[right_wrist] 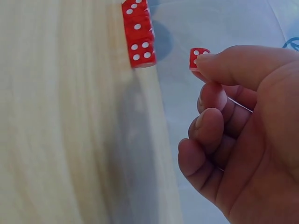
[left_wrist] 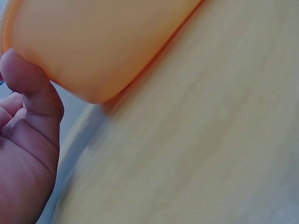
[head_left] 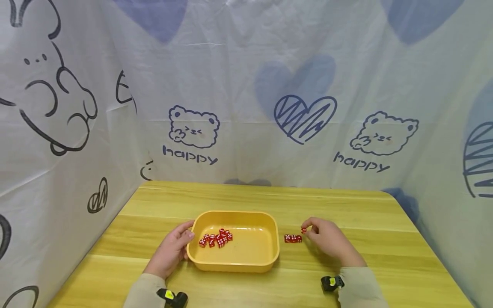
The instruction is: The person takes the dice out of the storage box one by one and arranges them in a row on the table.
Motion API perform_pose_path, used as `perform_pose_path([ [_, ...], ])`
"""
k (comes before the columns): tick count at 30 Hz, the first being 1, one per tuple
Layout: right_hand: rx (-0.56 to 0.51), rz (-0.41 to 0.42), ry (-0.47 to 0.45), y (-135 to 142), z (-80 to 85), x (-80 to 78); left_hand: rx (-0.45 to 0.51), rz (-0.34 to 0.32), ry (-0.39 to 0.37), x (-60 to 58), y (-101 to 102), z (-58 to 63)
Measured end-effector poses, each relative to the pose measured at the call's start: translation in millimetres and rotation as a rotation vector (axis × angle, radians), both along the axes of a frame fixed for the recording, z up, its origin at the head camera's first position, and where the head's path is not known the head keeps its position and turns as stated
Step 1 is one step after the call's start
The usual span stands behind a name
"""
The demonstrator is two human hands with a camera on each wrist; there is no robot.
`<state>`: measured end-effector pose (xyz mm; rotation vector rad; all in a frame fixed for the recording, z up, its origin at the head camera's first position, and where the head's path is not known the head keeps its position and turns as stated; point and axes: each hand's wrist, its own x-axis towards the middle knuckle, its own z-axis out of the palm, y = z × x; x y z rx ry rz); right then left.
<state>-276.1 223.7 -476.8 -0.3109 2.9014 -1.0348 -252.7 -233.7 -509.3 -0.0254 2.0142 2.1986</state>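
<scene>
A yellow rectangular tub (head_left: pixel 250 266) stands on the table with several red dice (head_left: pixel 220 240) gathered in its left half. My left hand (head_left: pixel 173 248) holds the tub at its left side, thumb on the rim; in the left wrist view the thumb lies against the tub's wall (left_wrist: pixel 93 56). To the right of the tub, a row of three red dice (head_left: pixel 293 238) sits on the table, side by side and touching. Between thumb and forefinger my right hand (head_left: pixel 331 241) pinches a single red die (right_wrist: pixel 198 58), just off the row's right end and apart from it.
The wood-grain table (head_left: pixel 331 201) has white printed cloth (head_left: pixel 239 85) hanging behind it and along both sides. A black strap-on device (head_left: pixel 173 297) sits on the left wrist and another (head_left: pixel 332 282) on the right.
</scene>
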Motion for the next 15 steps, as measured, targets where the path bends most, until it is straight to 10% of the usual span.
perform_pose_path([
  [15, -0.022, 0.003, -0.058, 4, -17.6, -4.0, 0.008, -0.018, 0.005, 0.0, -1, 0.1],
])
